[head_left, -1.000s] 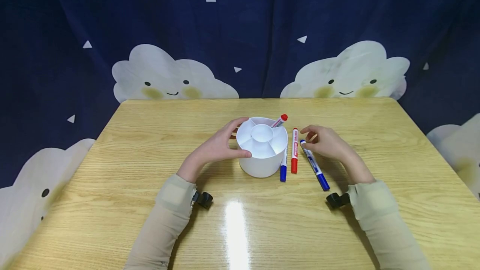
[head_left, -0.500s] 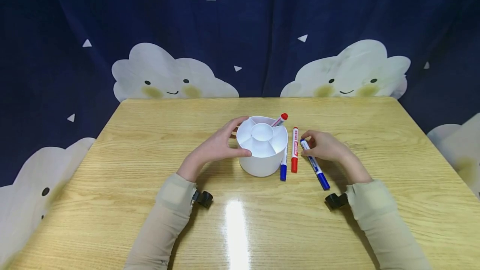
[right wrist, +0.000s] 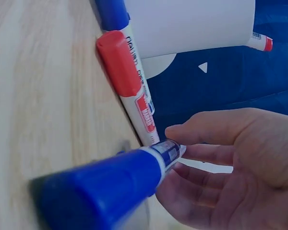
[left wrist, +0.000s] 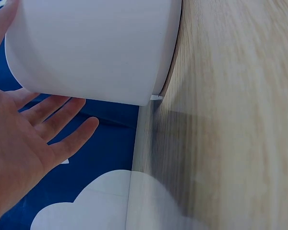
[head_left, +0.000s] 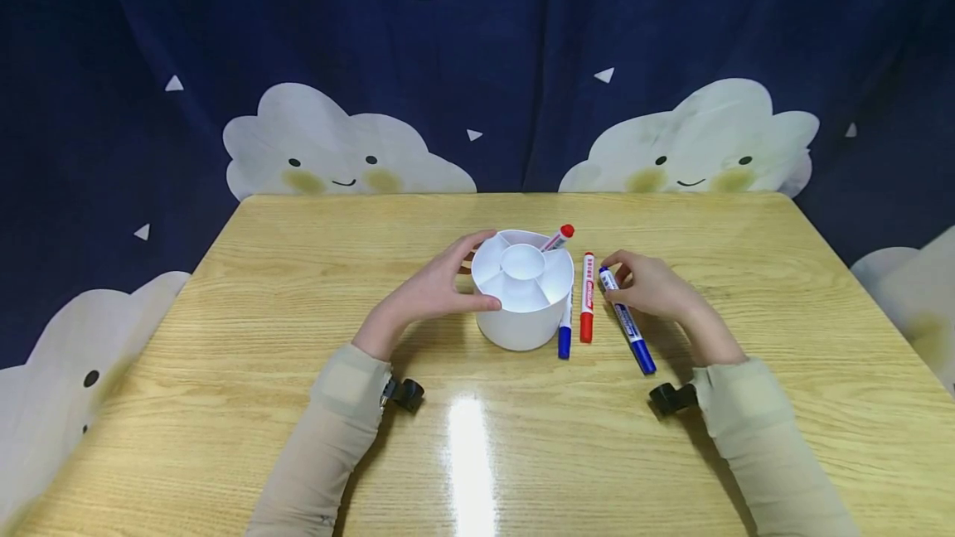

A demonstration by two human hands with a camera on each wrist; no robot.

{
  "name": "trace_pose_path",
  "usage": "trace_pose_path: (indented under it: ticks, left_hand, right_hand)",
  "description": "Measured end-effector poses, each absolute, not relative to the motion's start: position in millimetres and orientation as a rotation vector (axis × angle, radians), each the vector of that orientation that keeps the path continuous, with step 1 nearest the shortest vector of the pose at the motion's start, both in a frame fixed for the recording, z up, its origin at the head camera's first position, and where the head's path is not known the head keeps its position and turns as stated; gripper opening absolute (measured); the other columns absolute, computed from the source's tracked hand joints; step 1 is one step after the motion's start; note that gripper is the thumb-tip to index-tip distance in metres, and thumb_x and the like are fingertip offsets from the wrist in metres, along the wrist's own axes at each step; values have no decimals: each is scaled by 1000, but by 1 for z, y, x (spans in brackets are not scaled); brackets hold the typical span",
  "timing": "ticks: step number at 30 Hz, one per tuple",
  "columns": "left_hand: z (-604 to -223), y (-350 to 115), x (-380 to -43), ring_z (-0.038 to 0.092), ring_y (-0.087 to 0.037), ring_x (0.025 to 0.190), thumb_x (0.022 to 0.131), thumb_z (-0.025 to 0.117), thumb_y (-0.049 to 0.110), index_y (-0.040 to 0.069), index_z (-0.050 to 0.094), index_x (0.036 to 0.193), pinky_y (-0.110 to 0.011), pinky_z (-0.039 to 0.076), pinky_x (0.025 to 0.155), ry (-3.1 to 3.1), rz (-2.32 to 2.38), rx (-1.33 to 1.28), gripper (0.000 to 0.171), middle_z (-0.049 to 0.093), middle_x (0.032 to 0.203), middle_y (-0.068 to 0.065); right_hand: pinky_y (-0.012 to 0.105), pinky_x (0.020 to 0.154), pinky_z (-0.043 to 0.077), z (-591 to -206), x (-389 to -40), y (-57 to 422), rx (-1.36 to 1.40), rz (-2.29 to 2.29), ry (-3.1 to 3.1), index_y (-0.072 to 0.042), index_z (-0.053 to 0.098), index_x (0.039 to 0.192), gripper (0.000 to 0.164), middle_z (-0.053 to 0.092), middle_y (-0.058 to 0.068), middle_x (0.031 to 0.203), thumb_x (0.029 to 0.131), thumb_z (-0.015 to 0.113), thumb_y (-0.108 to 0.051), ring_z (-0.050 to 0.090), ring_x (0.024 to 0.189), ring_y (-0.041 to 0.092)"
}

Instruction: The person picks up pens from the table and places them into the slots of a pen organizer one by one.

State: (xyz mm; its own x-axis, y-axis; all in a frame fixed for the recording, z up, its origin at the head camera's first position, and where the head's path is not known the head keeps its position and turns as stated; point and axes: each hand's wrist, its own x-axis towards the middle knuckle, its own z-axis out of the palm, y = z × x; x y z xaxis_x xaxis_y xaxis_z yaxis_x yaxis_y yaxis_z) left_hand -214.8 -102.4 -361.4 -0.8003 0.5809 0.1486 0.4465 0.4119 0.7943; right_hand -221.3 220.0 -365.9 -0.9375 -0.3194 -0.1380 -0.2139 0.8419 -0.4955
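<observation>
A round white desk organizer point(head_left: 521, 330), divided into compartments around a central cup, stands on the table. My left hand point(head_left: 436, 284) holds its left side, thumb at the front rim and fingers behind; the left wrist view shows the smaller fingers apart from the wall. A red-tipped marker point(head_left: 557, 239) leans in a back right compartment. My right hand point(head_left: 652, 287) pinches a blue marker point(head_left: 634, 338) near its far end between thumb and fingers. In the right wrist view its blue cap point(right wrist: 96, 191) points towards the camera, large and blurred.
Between organizer and right hand, a red marker point(head_left: 587, 301) lies on the wooden table point(head_left: 224, 404). Another blue marker point(head_left: 564, 342) lies close against the organizer's right side, partly hidden. A dark blue curtain point(head_left: 507, 40) with clouds hangs behind the table.
My right thumb and fingers have closed on the blue marker's far end, and that end has shifted slightly up and away. The left hand and organizer stay as they were.
</observation>
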Motion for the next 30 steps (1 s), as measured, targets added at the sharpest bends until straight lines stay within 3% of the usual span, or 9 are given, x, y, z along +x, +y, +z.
trace_pose_path:
  ticks: [15,30]
  left_hand:
    - [-361,-102,-215,45,-23,114,71,76,40,20,23,144,-44,40,98,2522,1330,930,93,34,139,0]
    - [-361,-102,-214,44,-22,115,71,76,38,19,22,144,-43,41,97,2516,1340,913,93,33,140,1]
  right_hand:
    - [29,62,49,-344,-212,219,-427,-878,2855,-2,46,126,47,57,19,102,83,61,-13,56,84,26]
    - [31,64,49,-332,-204,211,-541,-958,3010,-4,49,125,48,59,13,97,81,65,-14,57,82,25]
